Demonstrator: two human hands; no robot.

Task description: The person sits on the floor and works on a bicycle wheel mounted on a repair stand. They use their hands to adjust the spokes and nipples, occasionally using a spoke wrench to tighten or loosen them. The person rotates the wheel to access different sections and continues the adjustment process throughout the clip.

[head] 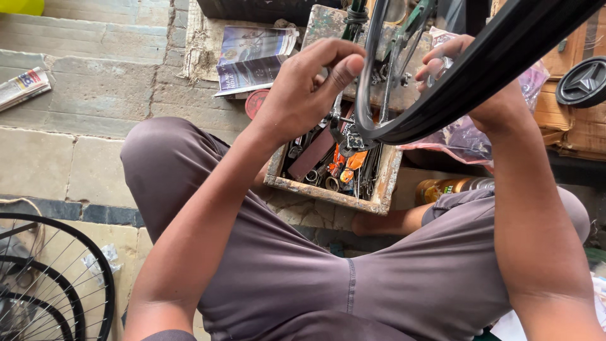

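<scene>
I sit with knees apart over a worn wooden toolbox full of metal tools. My left hand is raised above it, fingers curled and pinched near the edge of a bicycle wheel rim. My right hand reaches behind a black tyre that runs diagonally across the upper right, and its fingertips touch the wheel's metal parts near the green bicycle frame. What the right fingers grip is hidden by the tyre.
A folded magazine lies on the stone floor behind the toolbox. A newspaper is at the far left. Spoked wheels lean at the lower left. A brown bottle lies by my right knee, and cardboard with a black round cap at right.
</scene>
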